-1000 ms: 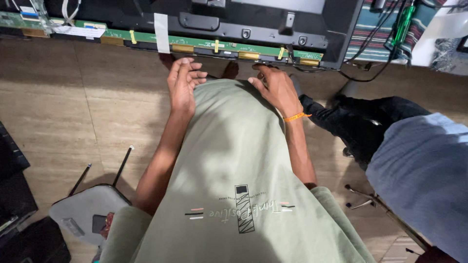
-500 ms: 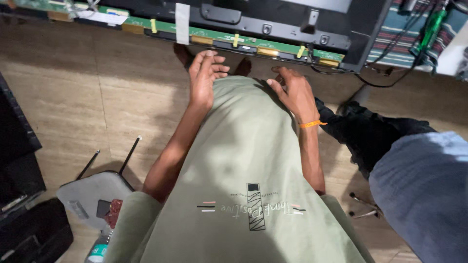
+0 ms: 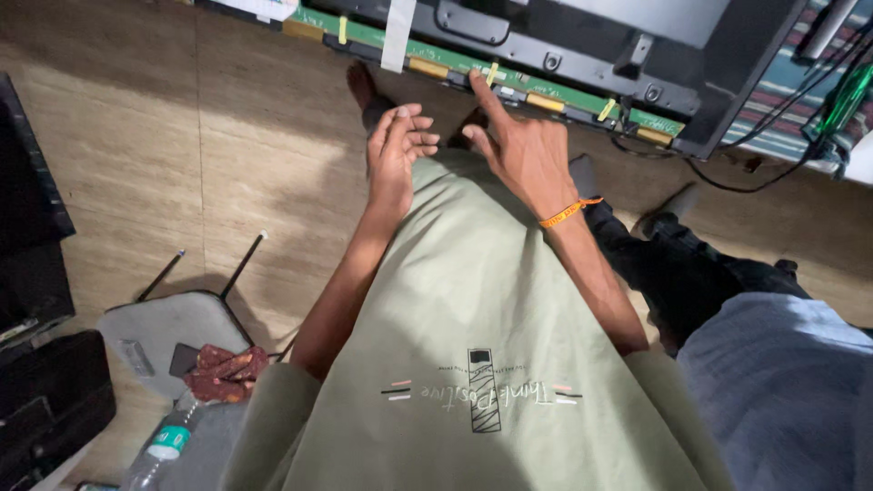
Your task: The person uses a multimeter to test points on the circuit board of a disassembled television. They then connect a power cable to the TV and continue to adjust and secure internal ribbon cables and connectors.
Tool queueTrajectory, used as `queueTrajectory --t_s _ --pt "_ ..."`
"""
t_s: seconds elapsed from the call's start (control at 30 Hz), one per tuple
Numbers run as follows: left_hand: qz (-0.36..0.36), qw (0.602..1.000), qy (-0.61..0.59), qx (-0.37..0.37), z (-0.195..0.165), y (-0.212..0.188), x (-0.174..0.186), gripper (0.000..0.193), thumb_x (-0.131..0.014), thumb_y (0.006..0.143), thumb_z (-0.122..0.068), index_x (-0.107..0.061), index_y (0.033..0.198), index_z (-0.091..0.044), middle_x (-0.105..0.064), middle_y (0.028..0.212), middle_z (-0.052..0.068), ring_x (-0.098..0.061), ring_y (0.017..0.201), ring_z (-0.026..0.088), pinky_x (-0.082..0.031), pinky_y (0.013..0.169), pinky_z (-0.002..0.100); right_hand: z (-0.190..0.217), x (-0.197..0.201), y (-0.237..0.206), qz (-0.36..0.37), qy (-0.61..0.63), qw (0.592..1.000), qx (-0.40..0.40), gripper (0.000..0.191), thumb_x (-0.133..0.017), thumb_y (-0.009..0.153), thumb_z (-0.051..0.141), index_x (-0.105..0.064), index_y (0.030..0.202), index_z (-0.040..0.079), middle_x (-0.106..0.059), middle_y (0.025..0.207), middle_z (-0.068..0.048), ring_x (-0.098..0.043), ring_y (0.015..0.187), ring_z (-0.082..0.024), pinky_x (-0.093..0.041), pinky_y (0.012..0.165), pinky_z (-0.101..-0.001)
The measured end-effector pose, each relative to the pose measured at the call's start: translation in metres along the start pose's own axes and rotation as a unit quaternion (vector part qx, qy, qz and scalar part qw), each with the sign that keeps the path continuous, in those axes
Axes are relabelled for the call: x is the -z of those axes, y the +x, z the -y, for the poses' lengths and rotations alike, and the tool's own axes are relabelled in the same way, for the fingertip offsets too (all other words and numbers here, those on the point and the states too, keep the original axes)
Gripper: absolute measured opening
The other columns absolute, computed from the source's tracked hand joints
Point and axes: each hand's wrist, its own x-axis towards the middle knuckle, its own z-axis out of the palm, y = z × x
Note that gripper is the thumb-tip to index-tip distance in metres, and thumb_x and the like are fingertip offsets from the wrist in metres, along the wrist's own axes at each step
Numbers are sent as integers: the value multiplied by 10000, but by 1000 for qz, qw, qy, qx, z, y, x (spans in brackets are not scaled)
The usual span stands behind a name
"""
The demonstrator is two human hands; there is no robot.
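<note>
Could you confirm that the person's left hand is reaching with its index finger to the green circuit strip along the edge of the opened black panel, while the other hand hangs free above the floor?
Not quite: it is the right hand, the one with the orange wristband, whose index finger reaches the green circuit strip on the black panel. The left hand hangs free above the floor. The head view shows this.

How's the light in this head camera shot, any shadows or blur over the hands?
Head view: sharp, no evident motion blur; soft light brightens the tan floor, dimmer at the top edge. The right hand at the green circuit strip and the left hand are evenly lit; wide-angle stretch enlarges the green shirt.
</note>
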Motion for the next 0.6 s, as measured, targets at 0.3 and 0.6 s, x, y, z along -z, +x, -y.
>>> queueTrajectory --t_s 0.3,0.6 --pt "9 999 1 38 -27 12 38 362 -568 1055 -334 -640 1198 -10 -691 1007 90 -686 851 176 -555 770 338 28 -20 -1 -72 110 991 -39 170 -713 1071 321 -704 1063 152 -674 767 -127 -668 700 -324 -499 628 -424" --pt "55 997 32 50 -82 44 84 366 -563 1058 -357 -662 1168 -22 -709 972 84 -690 812 164 -561 727 323 62 -86 6 95 134 975 -152 351 -701 953 357 -705 1189 97 -729 878 -189 -696 844 -396 -528 707 -493"
